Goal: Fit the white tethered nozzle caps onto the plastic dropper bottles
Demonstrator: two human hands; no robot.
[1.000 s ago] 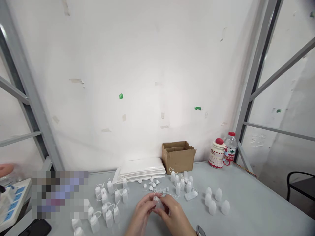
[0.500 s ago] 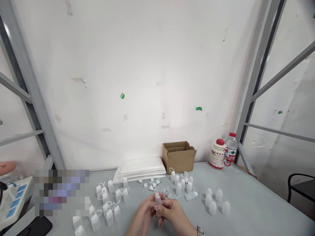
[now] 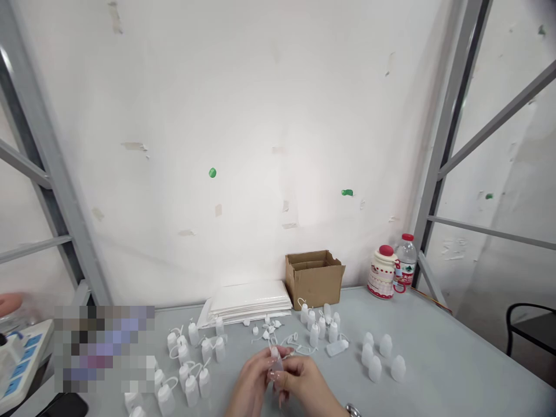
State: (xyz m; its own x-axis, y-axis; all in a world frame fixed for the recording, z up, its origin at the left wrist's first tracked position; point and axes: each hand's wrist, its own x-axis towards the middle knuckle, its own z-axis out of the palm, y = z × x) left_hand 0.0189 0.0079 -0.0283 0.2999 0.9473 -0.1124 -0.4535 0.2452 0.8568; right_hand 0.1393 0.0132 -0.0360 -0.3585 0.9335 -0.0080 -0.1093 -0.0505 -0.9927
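Observation:
Both hands meet at the front middle of the table around a small translucent squeeze bottle (image 3: 276, 363). My left hand (image 3: 255, 375) is closed on it from the left, its fingers near the white cap at the top. Closed on its lower part from the right is my right hand (image 3: 302, 379). The fingers hide much of the bottle's body. Just beyond the hands lie several loose white caps (image 3: 271, 330) and some thin white tubes (image 3: 299, 346). To the left stand several capped bottles with bent tubes (image 3: 191, 389).
More capped bottles (image 3: 314, 335) stand right of centre, with one bottle lying down (image 3: 337, 347). Several capless bottles (image 3: 398, 368) stand further right. At the back are white sheets (image 3: 247, 301), a cardboard box (image 3: 315, 286), a mug (image 3: 382, 272) and a water bottle (image 3: 406, 258). A phone (image 3: 65, 404) lies front left.
The view has shifted slightly. The left hand's fingers have moved up over the bottle near its cap, covering more of it. Both hands keep hold of the bottle.

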